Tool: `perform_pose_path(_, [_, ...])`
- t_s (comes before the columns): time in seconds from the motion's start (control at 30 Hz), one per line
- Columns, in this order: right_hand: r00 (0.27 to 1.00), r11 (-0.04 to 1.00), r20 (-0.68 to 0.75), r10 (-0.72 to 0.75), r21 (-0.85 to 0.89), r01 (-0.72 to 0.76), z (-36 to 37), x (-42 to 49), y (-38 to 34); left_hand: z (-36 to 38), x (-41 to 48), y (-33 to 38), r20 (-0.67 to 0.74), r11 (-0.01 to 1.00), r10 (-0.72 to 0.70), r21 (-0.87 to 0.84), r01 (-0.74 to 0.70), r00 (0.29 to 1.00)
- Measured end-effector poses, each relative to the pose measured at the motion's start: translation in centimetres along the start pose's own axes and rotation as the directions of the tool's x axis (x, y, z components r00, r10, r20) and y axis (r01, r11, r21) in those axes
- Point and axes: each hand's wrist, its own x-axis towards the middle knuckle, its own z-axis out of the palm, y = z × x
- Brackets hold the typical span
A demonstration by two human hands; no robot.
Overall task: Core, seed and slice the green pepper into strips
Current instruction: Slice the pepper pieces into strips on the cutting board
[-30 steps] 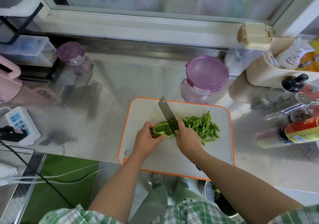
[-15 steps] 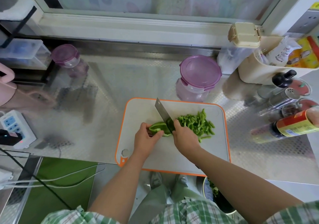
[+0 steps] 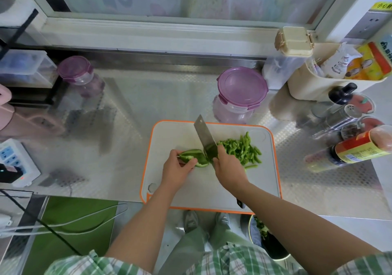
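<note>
A white cutting board with an orange rim lies on the steel counter. On it my left hand holds down a piece of green pepper with curled fingers. My right hand grips a cleaver; its blade stands on the pepper's right end, tip pointing away from me. A heap of cut green strips lies just right of the blade.
A purple-lidded jar stands right behind the board, another at the far left. Sauce bottles and spice jars crowd the right side, with a beige caddy behind. A power strip sits left. A bin is below the counter edge.
The hands and cleaver keep the same hold on the pepper. The camera has shifted a little, and the blade sits slightly further left along the piece.
</note>
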Motion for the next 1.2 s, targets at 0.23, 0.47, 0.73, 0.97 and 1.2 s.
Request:
perform_pose_path(0.23, [0.998, 0.998, 0.004, -0.056, 0.007, 0.056, -0.4, 0.0, -0.2, 0.5, -0.1, 0.2, -0.024, 0.989, 0.09, 0.124, -0.086, 0.996])
perform_pose_path(0.47, [0.999, 0.999, -0.01, -0.038, -0.003, 0.038, 0.2, -0.6, -0.1, 0.3, 0.2, 0.0, -0.047, 0.986, 0.097, 0.138, -0.09, 0.994])
perform_pose_path(0.73, [0.998, 0.998, 0.009, -0.058, -0.028, 0.058, 0.4, -0.5, -0.7, 0.2, 0.7, -0.1, -0.037, 0.985, 0.1, 0.143, -0.094, 0.994])
perform_pose_path(0.97, [0.999, 0.992, 0.042, 0.0, -0.127, 0.005, 1.2, -0.2, -1.6, 0.0, 0.7, -0.2, -0.016, 0.983, 0.122, 0.14, -0.118, 0.992])
perform_pose_path(1.2, [0.998, 0.978, 0.068, 0.002, -0.208, 0.013, 1.1, 0.4, -2.1, 0.0, 0.9, -0.5, 0.004, 0.985, 0.12, 0.122, -0.119, 0.993])
